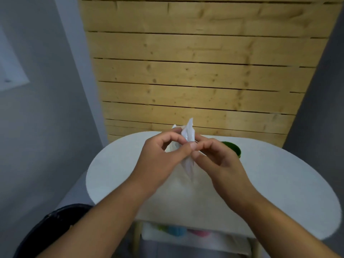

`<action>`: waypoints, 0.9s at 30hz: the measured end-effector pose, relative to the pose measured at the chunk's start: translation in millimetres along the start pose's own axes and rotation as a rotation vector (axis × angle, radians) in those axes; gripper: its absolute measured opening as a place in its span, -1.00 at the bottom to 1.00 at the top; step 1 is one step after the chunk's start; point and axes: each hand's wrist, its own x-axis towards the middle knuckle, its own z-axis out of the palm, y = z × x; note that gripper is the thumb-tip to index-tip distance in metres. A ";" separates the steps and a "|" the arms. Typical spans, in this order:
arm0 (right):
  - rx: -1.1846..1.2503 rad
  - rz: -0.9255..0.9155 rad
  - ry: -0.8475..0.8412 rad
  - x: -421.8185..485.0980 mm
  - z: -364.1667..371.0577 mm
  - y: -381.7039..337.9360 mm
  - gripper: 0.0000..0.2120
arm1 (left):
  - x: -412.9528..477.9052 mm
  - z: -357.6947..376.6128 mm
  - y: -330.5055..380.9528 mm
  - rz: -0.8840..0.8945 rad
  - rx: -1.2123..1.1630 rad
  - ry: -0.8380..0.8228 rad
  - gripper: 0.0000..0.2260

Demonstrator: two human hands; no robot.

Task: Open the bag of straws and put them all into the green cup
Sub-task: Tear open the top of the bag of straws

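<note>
White oval table (pixel 279 183); wood plank wall (pixel 195 62) behind; dark round object (pixel 46 229) lower left; blurred coloured items (pixel 175 230) beneath.

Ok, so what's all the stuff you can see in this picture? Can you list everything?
bag: one, clear-white plastic, held up over the table; straws inside too blurry to see
green cup: one, green, on the table behind the right hand, mostly hidden
table: one, white, rounded, in front of the person
plank wall: one, pale wood, behind the table
coloured things: count unclear, blue and pink, blurry, on a shelf under the table
dark shape: one, black, bottom left, cannot tell what
left hand: one, pinches the bag
right hand: one, pinches the bag
</note>
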 end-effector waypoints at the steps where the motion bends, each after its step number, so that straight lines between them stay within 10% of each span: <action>1: -0.011 0.006 -0.004 -0.4 0.3 0.9 -0.95 | -1.2 -2.9 -1.5 0.002 -0.001 -0.007 -0.87; 27: -0.280 0.025 0.193 1.3 14.2 10.0 -0.84 | -5.7 -3.7 -0.6 0.055 0.324 0.035 -0.92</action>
